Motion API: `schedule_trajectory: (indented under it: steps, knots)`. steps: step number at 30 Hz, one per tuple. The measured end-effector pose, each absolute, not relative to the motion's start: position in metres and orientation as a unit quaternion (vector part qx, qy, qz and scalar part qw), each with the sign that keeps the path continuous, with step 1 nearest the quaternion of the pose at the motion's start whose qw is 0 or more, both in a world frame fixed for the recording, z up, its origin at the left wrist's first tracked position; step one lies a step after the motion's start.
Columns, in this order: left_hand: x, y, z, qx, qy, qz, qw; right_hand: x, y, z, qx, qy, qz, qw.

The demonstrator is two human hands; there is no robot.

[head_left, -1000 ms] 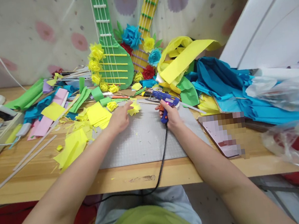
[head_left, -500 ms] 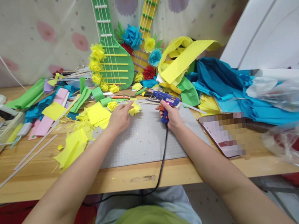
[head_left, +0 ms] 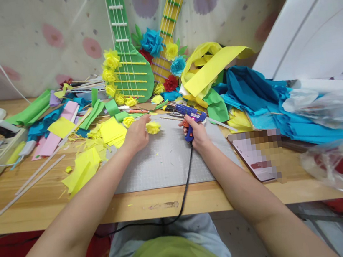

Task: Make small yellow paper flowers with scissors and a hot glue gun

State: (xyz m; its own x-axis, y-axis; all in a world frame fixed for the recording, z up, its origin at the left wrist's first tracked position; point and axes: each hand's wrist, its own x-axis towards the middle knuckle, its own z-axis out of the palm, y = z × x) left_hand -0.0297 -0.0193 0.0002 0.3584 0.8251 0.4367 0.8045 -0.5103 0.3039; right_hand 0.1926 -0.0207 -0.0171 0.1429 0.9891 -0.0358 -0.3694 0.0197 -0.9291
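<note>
My left hand (head_left: pixel 137 134) is closed on a small yellow paper flower (head_left: pixel 153 127), whose petals stick out to the right of my fingers above the grey cutting mat (head_left: pixel 163 163). Part of the grip is hidden behind the hand. In my right hand (head_left: pixel 197 132) is a blue glue gun (head_left: pixel 195 117) with a small red light lit and an orange trigger under my fingers. Its black cord (head_left: pixel 187 185) runs down over the table edge. Another yellow paper flower (head_left: pixel 128 121) lies just behind my left hand, close to a stack of yellow paper squares (head_left: pixel 112 132).
A green paper lute (head_left: pixel 135 72) and a yellow one (head_left: pixel 171 8), both trimmed with paper flowers, lean at the back. Blue crepe paper (head_left: pixel 255 92) and a phone (head_left: pixel 254 157) lie to the right. White sticks (head_left: pixel 30 185) and a power strip (head_left: pixel 1 155) are on the left.
The yellow flower has turned and shifted slightly down and left with my left hand's fingers. My right hand and the glue gun have stayed almost still.
</note>
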Motion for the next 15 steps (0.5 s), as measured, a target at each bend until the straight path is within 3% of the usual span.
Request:
schedule_trajectory:
  steps: [11, 15]
  knots:
    - [-0.0315, -0.0243, -0.0036, 0.836, 0.41, 0.363, -0.014, 0.1908, -0.0226, -0.0137, -0.442, -0.352, 0.55, 0.616]
    - [-0.0336, -0.0279, -0.0074, 0.851, 0.413, 0.323, 0.025, 0.191, -0.022, -0.0149, -0.44, -0.352, 0.551, 0.616]
